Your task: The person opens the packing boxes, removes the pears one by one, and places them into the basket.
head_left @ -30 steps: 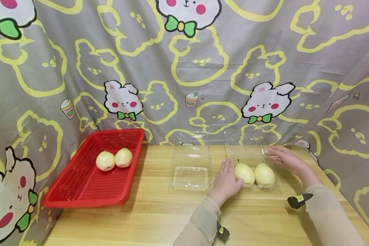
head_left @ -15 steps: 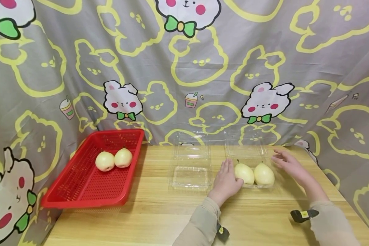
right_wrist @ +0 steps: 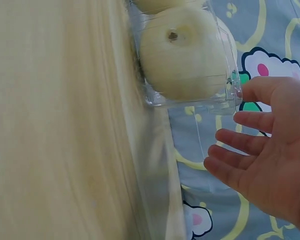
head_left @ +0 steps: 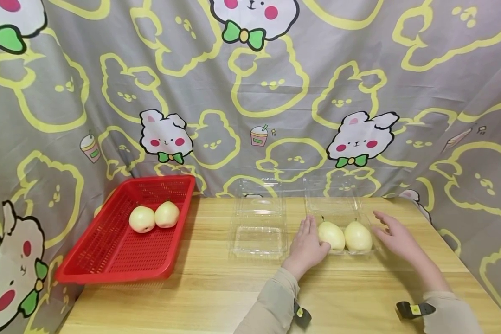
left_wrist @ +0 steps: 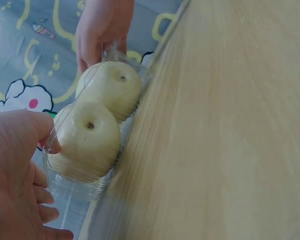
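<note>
Two pale yellow pears, the left one (head_left: 331,235) and the right one (head_left: 358,236), sit side by side in a clear plastic clamshell box (head_left: 333,197) whose lid is raised at the back. My left hand (head_left: 308,248) lies along the box's left side, fingers stretched forward. In the left wrist view its thumb (left_wrist: 51,142) rests at the box wall beside the nearer pear. My right hand (head_left: 398,236) is at the box's right side with loosely spread fingers. The right wrist view shows its index finger (right_wrist: 257,90) right at the box's corner.
A second clear clamshell box (head_left: 259,239), lid up, stands left of the first on the wooden table (head_left: 217,297). Farther left, a red perforated basket (head_left: 121,276) holds two more pears (head_left: 167,214). A patterned curtain (head_left: 217,93) hangs behind the table.
My right hand has drawn back from beside the raised lid, moving right and toward me along the box's side. The left hand and the pears have stayed in place.
</note>
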Demonstrator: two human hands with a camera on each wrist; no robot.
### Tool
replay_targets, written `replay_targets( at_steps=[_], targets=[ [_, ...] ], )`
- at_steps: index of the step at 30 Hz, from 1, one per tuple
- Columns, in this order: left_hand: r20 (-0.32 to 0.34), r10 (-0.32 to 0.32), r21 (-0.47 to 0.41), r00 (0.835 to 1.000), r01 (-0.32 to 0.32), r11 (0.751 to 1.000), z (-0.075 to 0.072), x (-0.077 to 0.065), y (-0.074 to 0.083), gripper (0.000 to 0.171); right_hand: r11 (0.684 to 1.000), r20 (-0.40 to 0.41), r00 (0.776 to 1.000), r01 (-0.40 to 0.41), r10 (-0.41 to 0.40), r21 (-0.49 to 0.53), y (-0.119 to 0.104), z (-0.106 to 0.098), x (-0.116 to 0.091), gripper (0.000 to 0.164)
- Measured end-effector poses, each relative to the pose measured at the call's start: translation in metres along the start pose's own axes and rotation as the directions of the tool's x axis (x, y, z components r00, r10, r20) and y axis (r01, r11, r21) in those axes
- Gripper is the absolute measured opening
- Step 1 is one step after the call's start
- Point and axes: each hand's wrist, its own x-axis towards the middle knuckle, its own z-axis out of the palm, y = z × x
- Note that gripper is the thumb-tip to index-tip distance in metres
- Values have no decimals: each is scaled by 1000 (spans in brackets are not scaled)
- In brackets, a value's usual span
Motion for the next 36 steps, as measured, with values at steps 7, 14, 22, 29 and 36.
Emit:
replay_targets(
  at_steps=[7, 14, 22, 29, 36],
  targets=[
    [-1, 3, -15, 1000, -3, 1000, 1, 2, -1, 81, 982, -68, 990, 108, -120, -155, 4, 6, -5, 54],
    [3, 4, -11, 1000, -4, 1000, 1, 2, -2, 81, 965, -59, 986, 141, -157, -219, 5, 10, -6, 59],
    [9, -4, -25, 1000, 4, 1000, 2, 1, -2, 82, 962, -14, 990, 133, -141, -237, 5, 12, -8, 61],
    [1, 1, -27, 1000, 0, 1000, 3, 1, 0, 82, 966, 17, 992, 123, -122, -227, 4, 12, -8, 59],
    [-35, 24, -49, 999, -26, 998, -1, -1, 1, 77, 966, 20, 993, 114, -112, -233, 2, 12, -8, 59]
  ],
)
